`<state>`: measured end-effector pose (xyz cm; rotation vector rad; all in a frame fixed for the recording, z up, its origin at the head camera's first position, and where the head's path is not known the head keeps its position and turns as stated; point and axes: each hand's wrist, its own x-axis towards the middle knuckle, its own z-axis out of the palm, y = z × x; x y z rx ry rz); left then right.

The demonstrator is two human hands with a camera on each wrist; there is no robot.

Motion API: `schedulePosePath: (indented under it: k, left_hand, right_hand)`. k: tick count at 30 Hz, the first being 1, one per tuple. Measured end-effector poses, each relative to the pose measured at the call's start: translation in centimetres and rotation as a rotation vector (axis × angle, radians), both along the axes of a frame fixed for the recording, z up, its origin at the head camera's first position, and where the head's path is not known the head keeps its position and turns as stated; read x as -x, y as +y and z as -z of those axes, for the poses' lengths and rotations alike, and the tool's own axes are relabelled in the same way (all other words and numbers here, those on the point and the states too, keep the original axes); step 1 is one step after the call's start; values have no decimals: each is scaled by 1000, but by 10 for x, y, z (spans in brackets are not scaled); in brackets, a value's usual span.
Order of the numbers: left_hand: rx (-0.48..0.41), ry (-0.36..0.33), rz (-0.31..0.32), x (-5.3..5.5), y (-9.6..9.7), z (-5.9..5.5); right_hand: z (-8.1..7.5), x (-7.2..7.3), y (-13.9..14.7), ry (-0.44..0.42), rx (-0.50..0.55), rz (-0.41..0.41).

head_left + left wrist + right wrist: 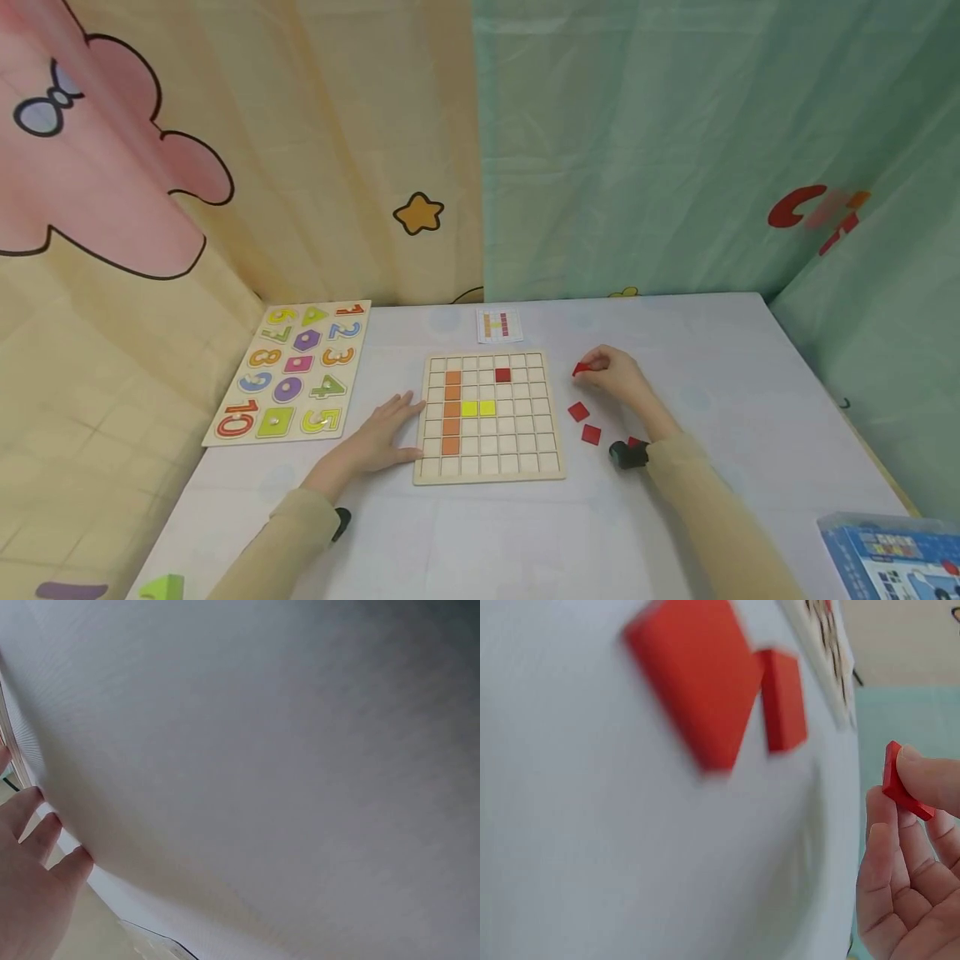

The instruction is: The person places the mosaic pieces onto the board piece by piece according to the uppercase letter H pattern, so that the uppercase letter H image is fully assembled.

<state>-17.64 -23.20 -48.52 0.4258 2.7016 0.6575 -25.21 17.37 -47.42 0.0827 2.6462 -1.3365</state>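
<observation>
A wooden grid board (525,463) lies flat on the table. It bears an orange column of tiles (452,410) at its left, two yellow tiles (478,408) near the middle and one red tile (502,375) toward the upper right. My left hand (377,439) rests at the board's left edge with its fingers spread. To the right of the board, my right hand (617,377) pinches a red square tile (898,786) between thumb and fingers, above the table. Loose red tiles (578,412) lie nearby, one partly hidden by the right wrist camera.
Behind the board lies a small pattern card (499,326). A number and shape puzzle board (288,433) is at the left. A blue box (888,550) stands at the right front corner and a green block (163,587) at the left front. Curtains (600,167) hang behind the table.
</observation>
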Motion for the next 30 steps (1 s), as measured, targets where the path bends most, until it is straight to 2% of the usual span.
schedulePosePath:
  k: [8,16,25,30]
  left_hand:
    - [-5,0,2,0,-2,1]
    - [-1,4,-4,0,-1,2]
    - [7,6,2,2,-2,4]
    - [10,4,1,3,-2,5]
  right_hand:
    - [-13,2,-53,36,64,-75]
    - [-5,2,-98,28,72,-143]
    - [1,2,-111,47,34,-174]
    - [4,3,-110,16,1,-170]
